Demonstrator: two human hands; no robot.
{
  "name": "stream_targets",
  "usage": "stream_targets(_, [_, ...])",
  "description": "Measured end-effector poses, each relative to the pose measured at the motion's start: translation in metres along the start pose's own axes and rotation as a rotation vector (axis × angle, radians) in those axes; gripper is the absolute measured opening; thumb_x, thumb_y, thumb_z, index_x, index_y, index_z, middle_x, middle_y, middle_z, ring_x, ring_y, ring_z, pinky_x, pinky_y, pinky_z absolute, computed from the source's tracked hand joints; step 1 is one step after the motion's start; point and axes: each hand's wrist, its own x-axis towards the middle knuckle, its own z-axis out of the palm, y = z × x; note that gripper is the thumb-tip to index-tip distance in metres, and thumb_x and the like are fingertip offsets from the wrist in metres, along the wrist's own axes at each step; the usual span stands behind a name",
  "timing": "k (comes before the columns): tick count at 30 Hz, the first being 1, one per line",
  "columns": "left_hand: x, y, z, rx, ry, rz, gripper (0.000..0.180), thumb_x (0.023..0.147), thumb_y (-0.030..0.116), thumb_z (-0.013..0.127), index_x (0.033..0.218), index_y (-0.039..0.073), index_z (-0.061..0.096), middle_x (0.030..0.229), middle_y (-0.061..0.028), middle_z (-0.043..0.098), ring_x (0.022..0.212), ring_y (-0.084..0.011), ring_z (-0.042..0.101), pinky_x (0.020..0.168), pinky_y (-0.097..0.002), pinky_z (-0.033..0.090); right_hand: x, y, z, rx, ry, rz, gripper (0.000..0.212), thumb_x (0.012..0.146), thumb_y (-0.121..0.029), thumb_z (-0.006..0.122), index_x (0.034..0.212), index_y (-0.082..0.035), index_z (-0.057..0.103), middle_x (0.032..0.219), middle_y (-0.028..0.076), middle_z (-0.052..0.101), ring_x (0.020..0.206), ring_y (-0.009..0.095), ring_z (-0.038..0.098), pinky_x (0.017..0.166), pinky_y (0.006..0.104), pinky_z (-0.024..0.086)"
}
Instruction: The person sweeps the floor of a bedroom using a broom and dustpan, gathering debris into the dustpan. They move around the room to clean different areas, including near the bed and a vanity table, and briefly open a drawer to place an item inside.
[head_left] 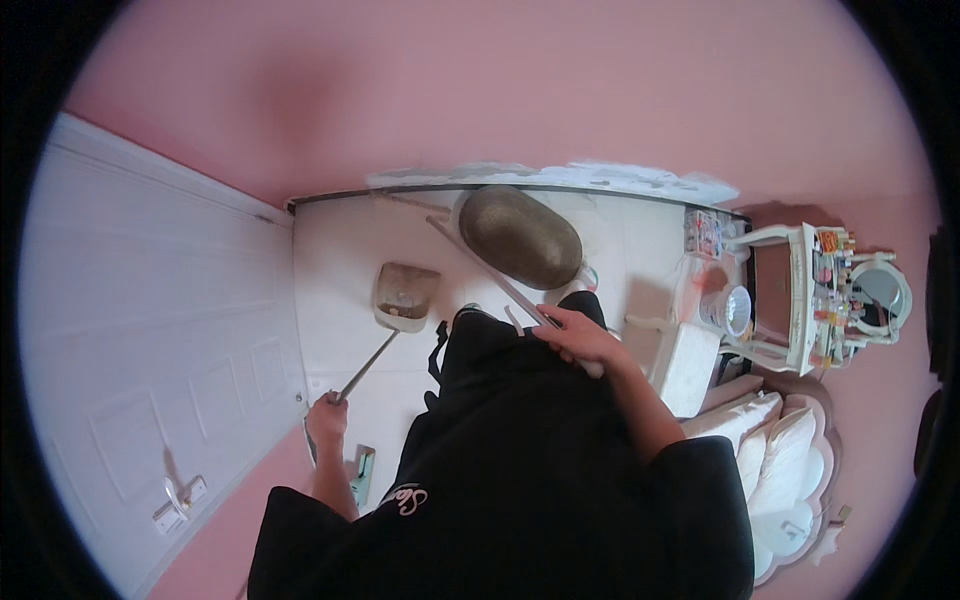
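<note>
My left hand (328, 420) is closed round the long thin handle of a dustpan (405, 322). The dustpan rests on the floor ahead, with a little debris in its brownish pan. My right hand (577, 338) grips a pale pole, which looks like a broom handle (487, 268), in front of my body. That pole slants forward and left to a thin brownish broom head (412, 201) by the wall, partly hidden by blur. Just right of the pole stands a dark oval tub (520, 238), close to my feet.
A white door (165, 370) fills the left side. The pink wall (500, 90) ahead has a peeling base. To the right are a white bench (686, 370), a clear bin (732, 310), a cluttered dressing table (803, 300) and a bed with pillows (780, 450).
</note>
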Motion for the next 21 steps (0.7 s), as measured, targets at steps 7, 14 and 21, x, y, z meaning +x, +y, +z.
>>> stream_targets(7, [-0.006,0.017,0.011,0.041,0.11,-0.004,0.025,0.08,0.032,0.065,0.092,0.011,0.07,0.088,-0.0141,0.07,0.085,-0.0351,0.067,0.075,-0.0464,0.052,0.015,-0.017,-0.011,-0.146,-0.093,0.003,0.053,0.091,-0.033,0.062,0.137,-0.011,0.047,0.072,0.002,0.052,0.054,0.011,0.05,0.047,0.0254,0.043])
stream_targets(14, [-0.017,0.05,0.031,0.028,0.016,0.058,0.029,0.08,0.033,0.066,0.098,0.009,0.068,0.092,-0.0162,0.07,0.087,-0.0377,0.066,0.077,-0.047,0.052,-0.007,0.006,-0.035,-0.188,-0.089,0.127,0.058,0.089,-0.029,0.062,0.137,-0.006,0.04,0.074,0.006,0.056,0.055,0.013,0.054,0.047,0.0272,0.045])
stream_targets(21, [-0.066,0.048,0.039,-0.038,0.035,0.009,0.032,0.082,0.035,0.064,0.099,0.009,0.068,0.088,-0.0179,0.07,0.088,-0.0378,0.066,0.08,-0.0483,0.051,-0.007,0.107,-0.112,-0.441,0.138,0.112,0.041,0.092,-0.033,0.06,0.115,-0.001,0.05,0.079,0.012,0.063,0.059,0.019,0.062,0.047,0.0315,0.046])
